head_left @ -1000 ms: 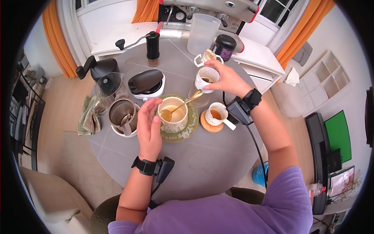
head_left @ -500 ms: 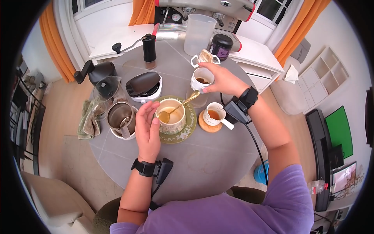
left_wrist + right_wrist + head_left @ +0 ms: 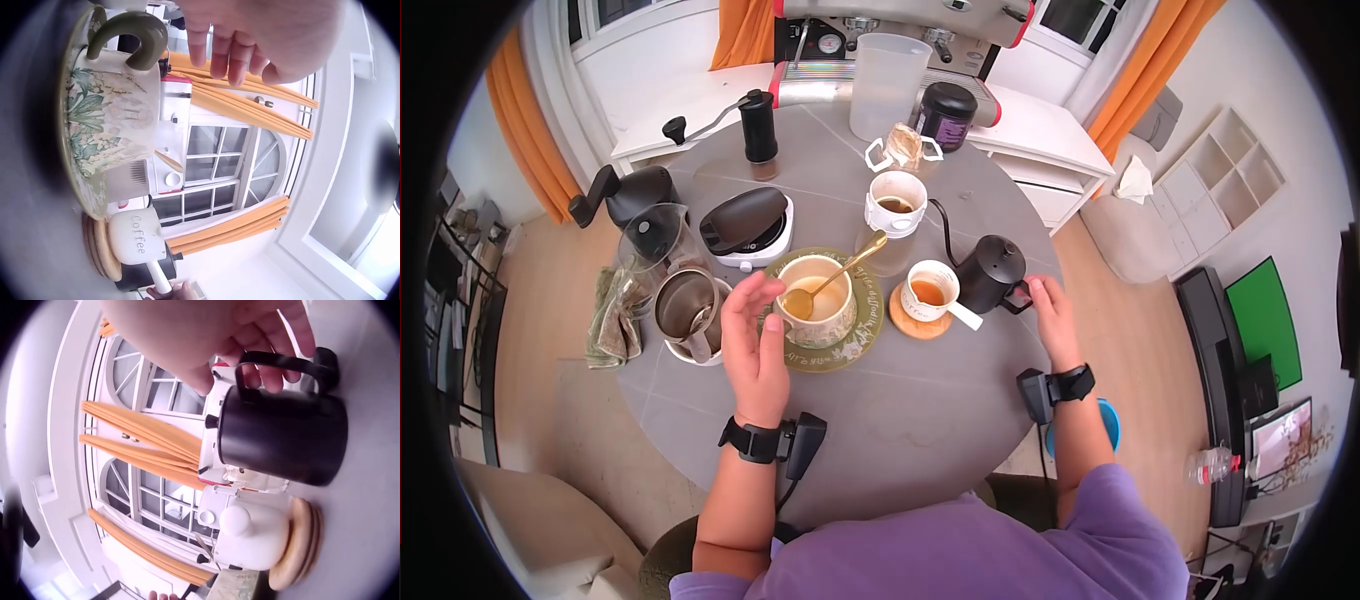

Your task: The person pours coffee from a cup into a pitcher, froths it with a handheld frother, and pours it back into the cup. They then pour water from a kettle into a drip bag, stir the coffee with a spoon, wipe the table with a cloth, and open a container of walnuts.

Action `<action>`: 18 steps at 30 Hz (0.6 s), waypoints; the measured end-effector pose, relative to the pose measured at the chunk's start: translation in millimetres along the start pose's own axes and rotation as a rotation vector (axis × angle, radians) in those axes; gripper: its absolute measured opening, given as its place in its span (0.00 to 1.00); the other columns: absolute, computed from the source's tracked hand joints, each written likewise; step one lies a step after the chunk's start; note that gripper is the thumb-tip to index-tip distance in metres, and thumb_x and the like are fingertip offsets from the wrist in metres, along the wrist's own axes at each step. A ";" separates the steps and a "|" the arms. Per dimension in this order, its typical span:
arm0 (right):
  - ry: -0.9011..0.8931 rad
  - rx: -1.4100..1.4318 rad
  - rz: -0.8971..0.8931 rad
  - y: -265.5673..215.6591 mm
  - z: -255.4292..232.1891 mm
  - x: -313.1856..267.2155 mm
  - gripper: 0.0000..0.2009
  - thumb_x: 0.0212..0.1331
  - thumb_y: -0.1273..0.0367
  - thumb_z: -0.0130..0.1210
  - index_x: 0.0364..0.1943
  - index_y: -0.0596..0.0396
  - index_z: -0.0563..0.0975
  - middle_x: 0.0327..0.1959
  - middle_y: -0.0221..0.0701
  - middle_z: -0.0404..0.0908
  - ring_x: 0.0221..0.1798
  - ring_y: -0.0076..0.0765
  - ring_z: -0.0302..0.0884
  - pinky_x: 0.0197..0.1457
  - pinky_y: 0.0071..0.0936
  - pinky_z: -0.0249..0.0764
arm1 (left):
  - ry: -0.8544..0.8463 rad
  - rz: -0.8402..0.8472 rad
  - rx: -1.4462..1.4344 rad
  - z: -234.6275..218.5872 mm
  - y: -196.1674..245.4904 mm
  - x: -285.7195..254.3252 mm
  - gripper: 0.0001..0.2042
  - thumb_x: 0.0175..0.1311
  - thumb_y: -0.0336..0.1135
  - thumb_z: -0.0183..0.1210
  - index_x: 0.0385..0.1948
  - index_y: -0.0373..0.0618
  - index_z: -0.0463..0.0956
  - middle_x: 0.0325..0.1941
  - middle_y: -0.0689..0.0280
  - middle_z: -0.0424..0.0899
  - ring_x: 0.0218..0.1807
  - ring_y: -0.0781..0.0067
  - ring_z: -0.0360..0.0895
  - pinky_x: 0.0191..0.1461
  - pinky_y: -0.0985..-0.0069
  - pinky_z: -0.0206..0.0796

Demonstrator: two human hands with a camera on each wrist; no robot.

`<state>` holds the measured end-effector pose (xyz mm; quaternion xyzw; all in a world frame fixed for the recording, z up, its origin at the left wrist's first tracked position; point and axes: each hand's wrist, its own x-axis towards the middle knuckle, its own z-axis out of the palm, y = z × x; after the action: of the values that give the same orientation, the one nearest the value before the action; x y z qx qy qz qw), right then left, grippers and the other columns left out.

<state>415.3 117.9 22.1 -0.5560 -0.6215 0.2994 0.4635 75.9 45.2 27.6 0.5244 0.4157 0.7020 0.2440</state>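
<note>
At far left on the grey round table (image 3: 900, 425), a patterned green-and-white cloth (image 3: 614, 325), near a clear jug (image 3: 645, 235). Just beside, a brushed-metal cup (image 3: 690, 305) standing in a white bowl (image 3: 712, 356); contents too unclear to name. Next, the left hand (image 3: 755, 355), raised near a cream floral ceramic cup (image 3: 820, 330), fingers nearly together, thumb apart, pinching nothing. Inside the cup, a pale beige tone, perhaps liquid, and the bowl of a long gold metal spoon (image 3: 855, 255), handle slanting over the rim; beneath, a green lettered saucer (image 3: 868, 315).

Beyond and rightward, a white dripper cup (image 3: 896, 215) with a little dark brown liquid, on top of a clear glass (image 3: 886, 252). Nearer, a white handled "Coffee" cup (image 3: 920, 311) holding amber-brown liquid, on a round wooden coaster (image 3: 915, 331).

Farther right, upright on the table, a black metal gooseneck kettle (image 3: 990, 270), contents hidden by the lid. At its handle, the right hand (image 3: 1055, 320), fingers slightly bent and a little spread, thumb away; firmness of contact impossible to tell. Apparently at the stage of taking hold of the kettle; a secure closing of fingers and thumb needed before any lift, with clearance from the white cup's handle.
</note>
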 end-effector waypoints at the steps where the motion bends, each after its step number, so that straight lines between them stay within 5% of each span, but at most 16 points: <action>1: 0.001 0.002 -0.001 3.5 4.8 -3.7 0.14 0.61 0.63 0.47 0.38 0.62 0.72 0.31 0.32 0.77 0.37 0.26 0.73 0.43 0.22 0.67 | 0.003 0.001 0.005 0.1 0.0 -0.3 0.18 0.60 0.25 0.44 0.53 0.36 0.60 0.47 0.59 0.71 0.52 0.70 0.68 0.58 0.73 0.56; 4: 0.041 0.184 0.031 12.3 18.9 -6.2 0.13 0.62 0.62 0.46 0.29 0.59 0.72 0.23 0.27 0.73 0.29 0.22 0.68 0.40 0.20 0.65 | 0.010 -0.005 0.019 -1.8 -3.3 -1.7 0.17 0.60 0.26 0.45 0.53 0.37 0.61 0.45 0.61 0.72 0.50 0.71 0.68 0.56 0.75 0.57; 7: 0.149 0.490 0.077 14.9 31.4 -1.1 0.15 0.61 0.63 0.47 0.17 0.49 0.64 0.15 0.20 0.59 0.21 0.17 0.54 0.36 0.20 0.62 | 0.008 -0.007 0.042 -2.4 -6.3 -2.1 0.17 0.60 0.26 0.46 0.52 0.37 0.61 0.44 0.61 0.72 0.49 0.72 0.69 0.56 0.75 0.57; 14: 0.361 0.693 0.118 13.2 30.5 11.9 0.15 0.61 0.63 0.47 0.17 0.48 0.64 0.14 0.19 0.58 0.21 0.17 0.55 0.34 0.20 0.61 | -0.004 0.016 0.083 -3.1 -10.0 -2.7 0.16 0.60 0.26 0.47 0.51 0.37 0.62 0.43 0.61 0.72 0.48 0.72 0.70 0.54 0.75 0.59; 18: 0.391 0.655 -0.046 -8.9 10.4 23.1 0.16 0.61 0.63 0.47 0.16 0.49 0.64 0.14 0.19 0.57 0.21 0.18 0.54 0.33 0.20 0.59 | -0.020 0.024 0.089 -1.3 -9.0 -1.9 0.16 0.59 0.25 0.47 0.50 0.37 0.63 0.43 0.61 0.72 0.47 0.72 0.70 0.54 0.75 0.59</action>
<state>403.3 140.0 31.5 -0.4111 -0.4050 0.3599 0.7331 74.5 48.1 18.8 0.5466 0.4376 0.6804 0.2163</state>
